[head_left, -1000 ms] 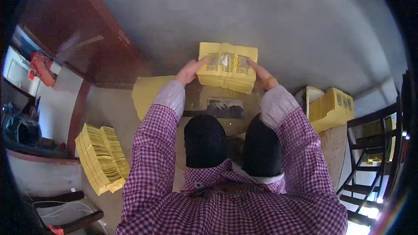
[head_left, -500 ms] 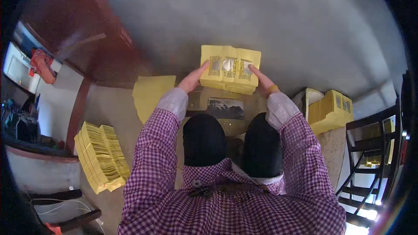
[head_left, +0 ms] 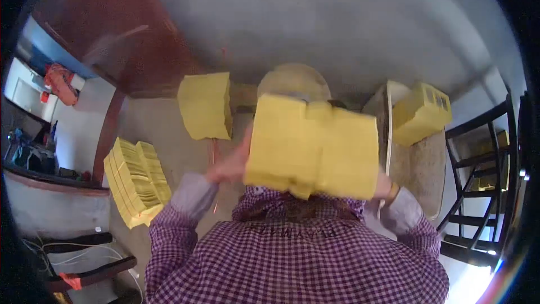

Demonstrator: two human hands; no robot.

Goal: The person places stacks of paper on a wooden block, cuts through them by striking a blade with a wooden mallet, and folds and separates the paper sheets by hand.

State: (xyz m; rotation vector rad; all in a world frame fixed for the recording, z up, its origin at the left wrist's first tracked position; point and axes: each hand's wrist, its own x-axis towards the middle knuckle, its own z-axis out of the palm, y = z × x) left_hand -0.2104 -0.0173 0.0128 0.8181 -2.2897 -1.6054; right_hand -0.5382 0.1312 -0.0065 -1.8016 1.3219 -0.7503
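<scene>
A thick stack of yellow joss paper point(head_left: 312, 146) is raised close in front of my chest, its plain yellow side facing up and slightly blurred. My left hand point(head_left: 232, 160) grips its left edge, the fingers partly hidden under the paper. On the opposite edge, my right hand point(head_left: 383, 186) holds the stack, mostly covered by it. My lap and whatever lies below the stack are hidden. To the left, near my left hand, stands another yellow paper stack point(head_left: 205, 107), with a red string point(head_left: 214, 155) below it.
Tied yellow paper bundles point(head_left: 135, 180) stand on the floor at left. A round pale object point(head_left: 295, 79) is beyond the held stack. At right, a yellow block of paper point(head_left: 419, 115) sits by a pale-edged trough point(head_left: 413, 174), beside a dark wooden chair point(head_left: 481, 180).
Both hands have lifted the joss paper up and back toward my body. Its printed, silver-patched face has turned out of view, and the dark blade-like piece on the floor is now hidden.
</scene>
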